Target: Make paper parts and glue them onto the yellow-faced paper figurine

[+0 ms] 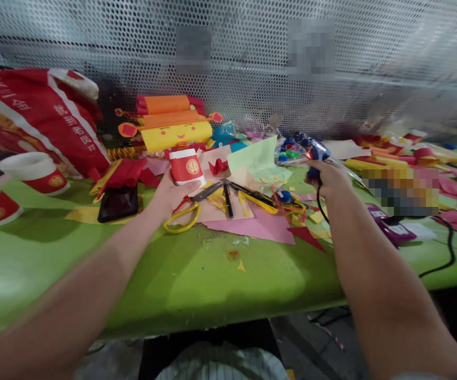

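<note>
My left hand (173, 191) is closed around the side of a red and white paper cup (187, 168) with a gold emblem, held above the craft scraps. My right hand (326, 177) is wrapped round a blue hot glue gun (318, 150), whose orange nozzle points left and whose black cord hangs beneath my fingers. Just below the cup lie scissors (184, 217) with yellow handles. A yellow utility knife (260, 202) and a black pen (227, 199) rest on paper sheets between my hands. Behind the cup stands a yellow and orange paper figure (176, 136) with a drawn smile.
White and red paper cups (34, 171) and a red bag (42, 113) stand at the left, near a black phone (118, 203). Pale green paper (255, 158) and pink paper (252, 228) lie mid-table. A perforated metal panel (244, 63) borders the back of the green table (196, 285).
</note>
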The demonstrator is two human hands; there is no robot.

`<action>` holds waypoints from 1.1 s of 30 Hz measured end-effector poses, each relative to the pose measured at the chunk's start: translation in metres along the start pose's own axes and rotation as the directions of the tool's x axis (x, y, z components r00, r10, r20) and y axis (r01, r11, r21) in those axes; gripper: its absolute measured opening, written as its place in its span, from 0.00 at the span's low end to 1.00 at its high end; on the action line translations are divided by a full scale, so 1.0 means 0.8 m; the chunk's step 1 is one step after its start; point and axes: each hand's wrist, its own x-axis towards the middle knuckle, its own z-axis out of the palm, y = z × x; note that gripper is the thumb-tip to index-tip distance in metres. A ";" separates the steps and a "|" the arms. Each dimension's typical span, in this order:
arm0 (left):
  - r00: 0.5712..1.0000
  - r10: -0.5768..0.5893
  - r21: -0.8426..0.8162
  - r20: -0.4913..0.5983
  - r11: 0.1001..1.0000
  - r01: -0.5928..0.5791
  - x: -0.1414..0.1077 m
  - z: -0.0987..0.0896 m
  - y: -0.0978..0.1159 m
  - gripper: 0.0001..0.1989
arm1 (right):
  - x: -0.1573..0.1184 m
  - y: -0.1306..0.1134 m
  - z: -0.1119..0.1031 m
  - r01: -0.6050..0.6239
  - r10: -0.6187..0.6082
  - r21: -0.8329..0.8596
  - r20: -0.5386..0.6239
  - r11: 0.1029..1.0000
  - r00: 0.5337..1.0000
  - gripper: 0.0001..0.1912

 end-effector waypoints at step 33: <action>1.000 0.027 -0.061 -0.012 0.998 -0.028 0.005 -0.008 -0.002 0.29 | -0.150 -0.011 0.078 0.350 -0.157 -0.192 0.632 0.917 0.759 0.21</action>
